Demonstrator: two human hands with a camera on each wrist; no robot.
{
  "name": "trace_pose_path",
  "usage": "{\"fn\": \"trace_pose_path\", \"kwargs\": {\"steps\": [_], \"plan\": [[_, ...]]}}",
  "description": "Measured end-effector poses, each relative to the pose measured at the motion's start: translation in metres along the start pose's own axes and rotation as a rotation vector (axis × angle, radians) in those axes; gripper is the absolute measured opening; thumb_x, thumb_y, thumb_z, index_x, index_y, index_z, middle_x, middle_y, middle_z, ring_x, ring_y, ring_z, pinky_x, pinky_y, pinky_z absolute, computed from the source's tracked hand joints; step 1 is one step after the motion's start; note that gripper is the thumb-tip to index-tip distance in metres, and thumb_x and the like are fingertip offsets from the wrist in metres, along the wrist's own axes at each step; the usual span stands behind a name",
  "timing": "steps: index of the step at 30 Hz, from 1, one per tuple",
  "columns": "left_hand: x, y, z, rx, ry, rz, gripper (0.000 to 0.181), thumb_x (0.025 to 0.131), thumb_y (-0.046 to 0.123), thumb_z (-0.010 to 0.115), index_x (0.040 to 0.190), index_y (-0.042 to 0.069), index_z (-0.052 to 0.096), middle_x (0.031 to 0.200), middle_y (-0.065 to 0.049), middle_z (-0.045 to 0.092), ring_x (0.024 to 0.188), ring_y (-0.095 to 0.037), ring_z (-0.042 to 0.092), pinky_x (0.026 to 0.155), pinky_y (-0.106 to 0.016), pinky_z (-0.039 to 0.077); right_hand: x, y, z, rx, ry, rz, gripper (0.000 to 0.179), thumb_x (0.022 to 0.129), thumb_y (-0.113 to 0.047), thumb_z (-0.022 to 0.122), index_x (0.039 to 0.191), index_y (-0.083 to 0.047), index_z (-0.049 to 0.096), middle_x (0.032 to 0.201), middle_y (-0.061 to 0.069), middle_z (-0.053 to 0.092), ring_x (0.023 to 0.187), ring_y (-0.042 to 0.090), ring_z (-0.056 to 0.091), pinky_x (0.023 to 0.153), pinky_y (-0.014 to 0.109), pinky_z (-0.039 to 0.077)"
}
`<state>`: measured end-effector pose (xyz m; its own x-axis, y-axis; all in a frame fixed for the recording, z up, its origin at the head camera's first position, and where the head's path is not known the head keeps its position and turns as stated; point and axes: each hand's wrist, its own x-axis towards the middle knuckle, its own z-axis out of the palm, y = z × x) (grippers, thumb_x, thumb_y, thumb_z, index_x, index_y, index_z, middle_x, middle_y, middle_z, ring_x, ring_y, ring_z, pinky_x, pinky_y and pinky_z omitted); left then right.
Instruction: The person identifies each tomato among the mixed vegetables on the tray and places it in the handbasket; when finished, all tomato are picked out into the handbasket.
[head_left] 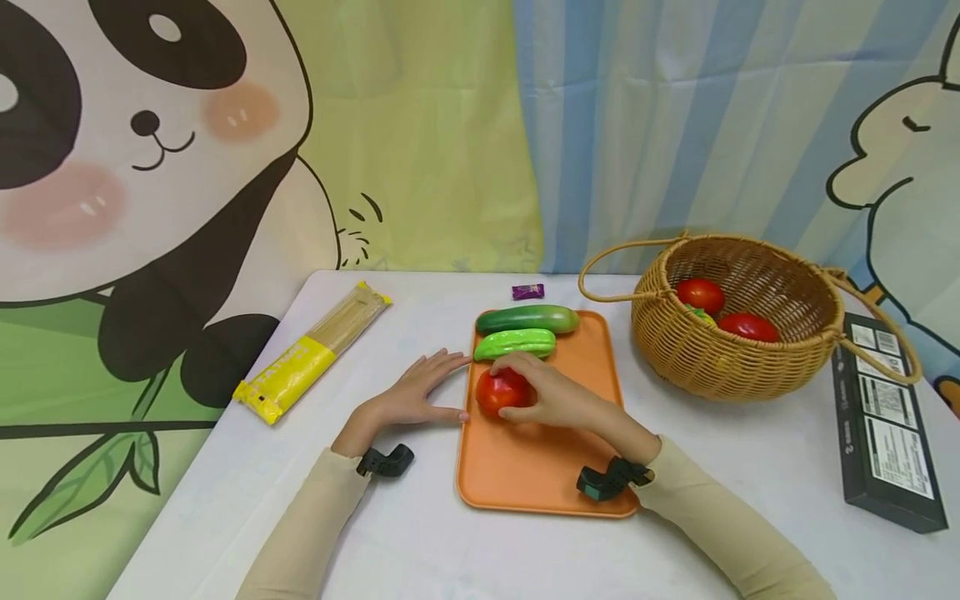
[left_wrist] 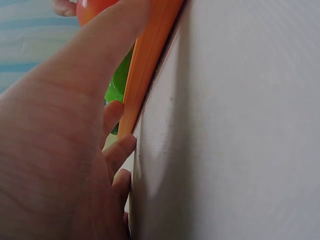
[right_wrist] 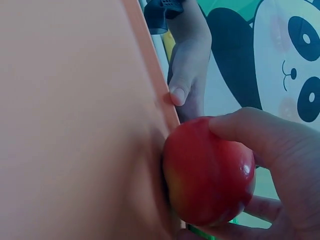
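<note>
My right hand [head_left: 551,396] grips a shiny red apple [head_left: 504,392] between thumb and fingers, over the left part of an orange tray [head_left: 540,475]. In the right wrist view the apple [right_wrist: 207,172] is right at the tray's surface and shows a yellowish patch. My left hand [head_left: 412,396] is at the tray's left edge, thumb and fingers spread, its thumb tip at the rim. Behind the apple, a light green, bumpy bitter melon [head_left: 517,342] and a dark green cucumber [head_left: 528,319] lie side by side across the tray's far end.
To the right stands a wicker basket [head_left: 735,367] with red fruits [head_left: 701,294] inside and its handles spread outward. A black box [head_left: 888,433] lies beside it. Yellow-packaged noodles [head_left: 311,354] lie at the left, and a small purple packet [head_left: 528,292] lies behind the tray.
</note>
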<state>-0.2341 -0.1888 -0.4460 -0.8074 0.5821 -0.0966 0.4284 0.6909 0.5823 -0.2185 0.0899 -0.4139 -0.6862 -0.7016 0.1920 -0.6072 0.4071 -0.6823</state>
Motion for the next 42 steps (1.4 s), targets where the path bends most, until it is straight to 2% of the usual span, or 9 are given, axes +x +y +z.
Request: {"fn": "trace_pose_path", "kwargs": {"steps": [7, 15, 22, 27, 38, 42], "plan": [[-0.001, 0.001, 0.0, 0.001, 0.003, 0.0, 0.092, 0.08, 0.057, 0.072, 0.154, 0.024, 0.029, 0.161, -0.003, 0.025, 0.151, -0.029, 0.007, 0.121, -0.052, 0.001, -0.006, -0.001, -0.007, 0.03, -0.043, 0.035, 0.05, 0.085, -0.027, 0.077, 0.126, -0.012, 0.053, 0.125, 0.005, 0.054, 0.112, 0.021, 0.052, 0.092, 0.036, 0.051], [0.0, 0.001, 0.001, 0.004, 0.001, -0.015, 0.09, 0.081, 0.055, 0.073, 0.154, 0.025, 0.03, 0.161, -0.001, 0.024, 0.151, -0.028, 0.006, 0.121, -0.051, 0.0, -0.007, -0.001, -0.01, 0.033, -0.082, 0.044, 0.055, 0.081, -0.023, 0.081, 0.126, -0.01, 0.051, 0.125, 0.007, 0.054, 0.115, 0.023, 0.052, 0.099, 0.041, 0.048], [0.0, 0.001, 0.001, -0.004, 0.004, -0.007, 0.09, 0.081, 0.054, 0.073, 0.154, 0.024, 0.03, 0.161, -0.002, 0.025, 0.151, -0.028, 0.006, 0.121, -0.051, 0.0, -0.01, -0.005, -0.014, 0.04, -0.03, 0.111, 0.052, 0.082, -0.029, 0.08, 0.124, -0.012, 0.054, 0.119, 0.005, 0.059, 0.106, 0.022, 0.057, 0.09, 0.038, 0.053], [0.001, 0.0, 0.001, 0.008, 0.007, 0.001, 0.089, 0.081, 0.055, 0.073, 0.154, 0.024, 0.03, 0.161, -0.002, 0.025, 0.151, -0.028, 0.007, 0.121, -0.051, 0.0, -0.011, -0.004, -0.015, 0.022, 0.001, 0.143, 0.051, 0.082, -0.029, 0.08, 0.123, -0.011, 0.056, 0.118, 0.006, 0.061, 0.105, 0.023, 0.059, 0.091, 0.04, 0.053], [0.002, -0.001, 0.002, 0.006, -0.003, -0.01, 0.092, 0.08, 0.058, 0.072, 0.155, 0.025, 0.028, 0.161, -0.001, 0.024, 0.151, -0.027, 0.006, 0.121, -0.05, 0.0, -0.014, -0.006, -0.023, 0.013, 0.024, 0.149, 0.051, 0.082, -0.027, 0.08, 0.125, -0.009, 0.058, 0.122, 0.009, 0.062, 0.105, 0.026, 0.06, 0.091, 0.042, 0.054], [0.001, -0.002, 0.002, 0.002, 0.003, 0.004, 0.091, 0.081, 0.055, 0.073, 0.154, 0.023, 0.029, 0.161, -0.003, 0.026, 0.151, -0.029, 0.007, 0.121, -0.051, 0.0, -0.015, -0.007, -0.027, -0.002, 0.042, 0.156, 0.052, 0.082, -0.028, 0.08, 0.125, -0.01, 0.058, 0.12, 0.008, 0.062, 0.104, 0.025, 0.059, 0.088, 0.039, 0.054]]}}
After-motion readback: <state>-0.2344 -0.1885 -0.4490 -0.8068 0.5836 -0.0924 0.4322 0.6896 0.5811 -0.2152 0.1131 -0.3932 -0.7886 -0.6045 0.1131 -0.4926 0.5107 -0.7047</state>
